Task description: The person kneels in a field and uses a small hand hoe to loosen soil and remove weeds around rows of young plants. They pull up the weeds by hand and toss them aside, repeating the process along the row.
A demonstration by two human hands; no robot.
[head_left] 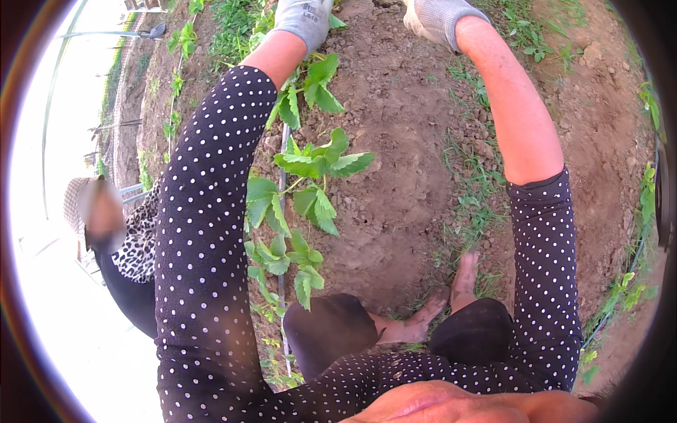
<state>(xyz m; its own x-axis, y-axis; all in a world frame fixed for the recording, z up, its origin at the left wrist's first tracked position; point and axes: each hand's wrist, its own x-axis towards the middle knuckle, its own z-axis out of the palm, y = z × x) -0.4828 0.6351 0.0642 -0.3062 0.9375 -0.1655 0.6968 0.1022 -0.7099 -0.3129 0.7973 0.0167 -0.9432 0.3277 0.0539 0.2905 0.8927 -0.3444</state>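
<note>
My left hand (pixel 305 22), in a grey work glove that bears writing, reaches to the top edge of the view. Its fingers are cut off there, so its grip is hidden. Leafy green plants that look like strawberry plants (pixel 320 82) grow right beside and below its wrist. My right hand (pixel 435 21), in a matching glove, is over the bare soil (pixel 391 137) on the right of the row. The frame's edge hides most of its fingers, and I cannot see whether it holds anything.
A drip irrigation line (pixel 283 211) runs along the plant row, past more strawberry plants (pixel 323 158). Low weeds (pixel 473 211) grow in the soil strip near my bare feet (pixel 423 317). Another person (pixel 135 259) in a hat is at the left. A second hose (pixel 608 317) curves along the right.
</note>
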